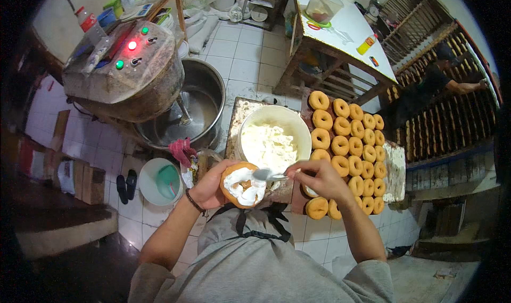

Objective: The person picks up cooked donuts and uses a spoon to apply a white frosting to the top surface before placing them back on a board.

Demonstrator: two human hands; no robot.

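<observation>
My left hand (210, 188) grips a donut (230, 195), its white-creamed face turned up in front of my waist. Thick cream (249, 195) covers most of the top around the hole. My right hand (318, 178) pinches the handle of a metal spoon (262, 175), whose bowl touches the cream at the donut's right edge. Just beyond both hands stands a white tub (302, 125) holding pale whipped cream (269, 145). Plain donuts (339, 143) lie in rows on a tray right of the tub; one near my right wrist shows some white on it.
At the left stands a large mixer (122, 90) with a steel bowl (215, 79). A white bucket (146, 183) and dark slippers (126, 186) are on the tiled floor. A white-topped table (330, 42) is farther off. At the right, another person (431, 85) reaches toward racks of baked goods (442, 119).
</observation>
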